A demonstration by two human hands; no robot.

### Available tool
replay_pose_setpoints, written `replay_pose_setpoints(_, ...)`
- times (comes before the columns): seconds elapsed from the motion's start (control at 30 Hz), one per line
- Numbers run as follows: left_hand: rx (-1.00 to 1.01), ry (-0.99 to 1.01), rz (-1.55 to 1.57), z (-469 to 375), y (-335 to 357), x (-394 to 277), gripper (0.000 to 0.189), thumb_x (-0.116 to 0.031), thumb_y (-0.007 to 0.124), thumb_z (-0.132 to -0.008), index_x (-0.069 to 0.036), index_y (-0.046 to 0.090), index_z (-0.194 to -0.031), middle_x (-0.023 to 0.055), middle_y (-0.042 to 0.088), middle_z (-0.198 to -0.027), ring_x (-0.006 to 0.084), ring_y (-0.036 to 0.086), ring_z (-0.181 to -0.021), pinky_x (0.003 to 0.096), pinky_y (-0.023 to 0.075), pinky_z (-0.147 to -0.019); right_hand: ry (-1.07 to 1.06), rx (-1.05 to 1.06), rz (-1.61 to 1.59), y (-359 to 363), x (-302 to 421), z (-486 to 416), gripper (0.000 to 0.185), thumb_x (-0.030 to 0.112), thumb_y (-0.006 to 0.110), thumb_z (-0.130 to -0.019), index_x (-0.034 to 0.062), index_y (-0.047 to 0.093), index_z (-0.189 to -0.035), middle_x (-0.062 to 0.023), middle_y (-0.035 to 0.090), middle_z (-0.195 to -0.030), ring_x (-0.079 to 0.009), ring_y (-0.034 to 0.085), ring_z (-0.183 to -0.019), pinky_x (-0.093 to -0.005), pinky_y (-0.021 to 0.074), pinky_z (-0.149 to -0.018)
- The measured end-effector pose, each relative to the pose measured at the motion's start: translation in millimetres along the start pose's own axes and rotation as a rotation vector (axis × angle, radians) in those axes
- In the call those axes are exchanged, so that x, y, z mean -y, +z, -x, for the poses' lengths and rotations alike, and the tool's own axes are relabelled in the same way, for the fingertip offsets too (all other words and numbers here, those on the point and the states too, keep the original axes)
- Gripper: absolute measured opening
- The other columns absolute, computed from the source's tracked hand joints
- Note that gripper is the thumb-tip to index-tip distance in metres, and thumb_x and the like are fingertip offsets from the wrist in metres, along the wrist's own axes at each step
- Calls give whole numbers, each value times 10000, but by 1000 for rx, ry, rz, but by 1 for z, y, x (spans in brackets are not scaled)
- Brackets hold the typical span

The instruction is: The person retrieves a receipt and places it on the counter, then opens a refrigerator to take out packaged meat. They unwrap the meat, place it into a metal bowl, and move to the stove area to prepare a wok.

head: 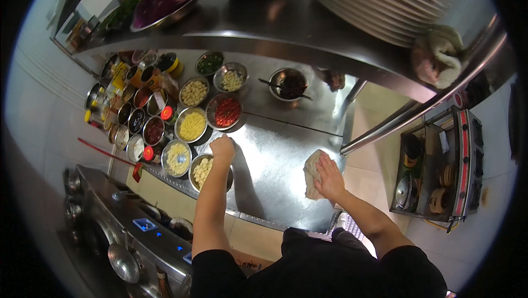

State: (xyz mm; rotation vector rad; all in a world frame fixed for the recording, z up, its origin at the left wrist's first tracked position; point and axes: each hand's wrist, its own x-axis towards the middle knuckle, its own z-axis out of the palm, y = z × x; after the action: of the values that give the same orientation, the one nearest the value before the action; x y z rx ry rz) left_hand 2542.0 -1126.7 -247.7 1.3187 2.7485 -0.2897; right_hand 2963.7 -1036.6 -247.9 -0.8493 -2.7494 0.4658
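My right hand (329,176) lies flat on a beige cloth (312,176), pressing it against the stainless steel counter (274,162) near its right edge. The fingers of my left hand (222,148) are curled in, and nothing shows in its grasp. It is among steel bowls, below a bowl of chopped red peppers (226,112) and right of a bowl of finely diced yellow food (192,125). My left forearm partly covers a bowl of pale chunks (202,171). Beside that sits a bowl of chopped pale food (177,159).
Several seasoning containers (138,120) crowd the counter's left. Farther back, utensils rest across a bowl of dark sauce (291,84). An overhead steel shelf (255,46) carries stacked plates (383,5). A steel post (383,128) rises at right; a stove (144,232) stands lower left.
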Motion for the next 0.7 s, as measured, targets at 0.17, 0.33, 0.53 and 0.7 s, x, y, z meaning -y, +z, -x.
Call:
replay_pose_setpoints(0.17, -79, -16, 151, 12, -5, -23, 201, -165, 535, -846, -19, 660, -906, 213, 699, -863, 350, 703, -838, 465, 553, -740, -99, 34, -22, 1, -21, -15, 675, 287, 703, -758, -20, 510, -1327, -244, 363, -1491, -378, 279, -1434, -509, 223, -1175)
replay_pose_setpoints(0.33, -354, -290, 334, -13, -26, -22, 247, -214, 589, -850, 11, 673, -904, 240, 687, -890, 389, 684, -845, 468, 539, -749, -135, 43, -204, -31, -21, -25, 757, 439, 717, -780, 2, 486, -1353, -325, 324, -1468, -490, 269, -1394, -620, 213, -1127)
replay_pose_setpoints(0.53, -798, -693, 469, -4, -74, -8, 404, -296, 590, -856, 53, 678, -1040, 253, 683, -957, 424, 659, -887, 423, 529, -801, -693, 183, -551, -115, -119, 43, 343, 337, 702, -832, 81, 691, -1059, -129, 679, -1036, -331, 594, -1119, -537, 374, -1058)
replay_pose_setpoints(0.7, -771, -655, 573, 161, -71, -153, 420, -305, 570, -897, -14, 619, -1196, 214, 659, -1123, 369, 625, -1011, 434, 483, -882, 153, 331, -523, -144, -337, 55, 221, 265, 684, -840, 62, 721, -919, -131, 714, -860, -331, 675, -874, -456, 524, -823)
